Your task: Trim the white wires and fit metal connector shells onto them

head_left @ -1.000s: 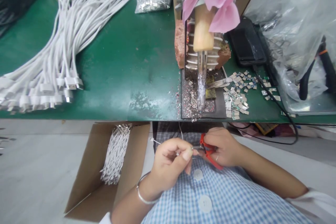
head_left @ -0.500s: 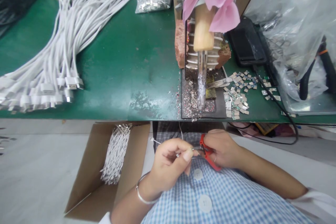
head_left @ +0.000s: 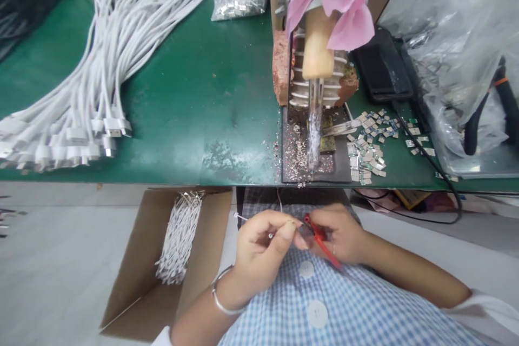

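Note:
My left hand (head_left: 257,251) pinches a thin white cable (head_left: 240,217) between thumb and index finger, above my lap. The cable's small connector end sticks out to the left of the hand; the pinched end is mostly hidden by the fingertips. Red-handled scissors (head_left: 325,247) are in my right hand (head_left: 344,233), its fingers wrapped about the handles. Their blades point toward the left fingertips, and whether they touch the cable I cannot tell. Above the hands, at the table edge, a wooden-handled soldering iron (head_left: 318,51) hangs tip down over a dark plate (head_left: 340,168) strewn with solder bits.
Many white USB cables (head_left: 117,59) lie on the green table (head_left: 174,102). Below, a cardboard box (head_left: 132,267) holds more white cables (head_left: 179,240). Right of the iron are small metal connectors (head_left: 367,159), a phone (head_left: 383,67), a black cord (head_left: 454,194) and black-handled pliers (head_left: 506,100).
The scissors have turned in my right hand, and that hand has shifted slightly left, closer to my left fingertips. My left hand keeps its pinch on the cable.

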Demonstrator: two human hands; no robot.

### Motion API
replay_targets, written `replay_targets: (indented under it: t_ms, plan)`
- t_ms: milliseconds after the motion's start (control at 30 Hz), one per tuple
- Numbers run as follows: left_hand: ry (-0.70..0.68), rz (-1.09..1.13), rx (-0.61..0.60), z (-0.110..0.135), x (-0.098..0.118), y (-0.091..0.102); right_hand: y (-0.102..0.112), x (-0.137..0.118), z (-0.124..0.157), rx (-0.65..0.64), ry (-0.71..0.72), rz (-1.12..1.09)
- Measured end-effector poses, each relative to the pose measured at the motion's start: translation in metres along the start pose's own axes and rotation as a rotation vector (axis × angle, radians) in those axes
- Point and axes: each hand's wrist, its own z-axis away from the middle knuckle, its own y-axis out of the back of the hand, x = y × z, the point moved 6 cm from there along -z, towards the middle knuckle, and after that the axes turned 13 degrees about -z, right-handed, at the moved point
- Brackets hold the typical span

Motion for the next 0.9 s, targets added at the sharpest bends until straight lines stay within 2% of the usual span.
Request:
replay_targets:
  t_ms: [133, 300, 600, 900]
  plan:
    - [0.015, -0.075, -0.009, -0.0011, 0.0016, 0.0005, 0.0125, -0.0092, -0.0038, -0.013, 0.158, 0.223]
    - [0.039, -0.121, -0.012, -0.0013, 0.0005, 0.0007, 0.0127, -0.0084, -0.0037, -0.040, 0.214, 0.347]
    - [0.095, -0.034, -0.048, 0.0000, -0.0071, -0.0021, 0.0122, -0.0072, -0.0032, -0.066, 0.243, 0.361]
    - [0.035, -0.064, -0.075, -0.0004, -0.0007, -0.0017, 0.0106, -0.0089, -0.0037, -0.106, 0.245, 0.367]
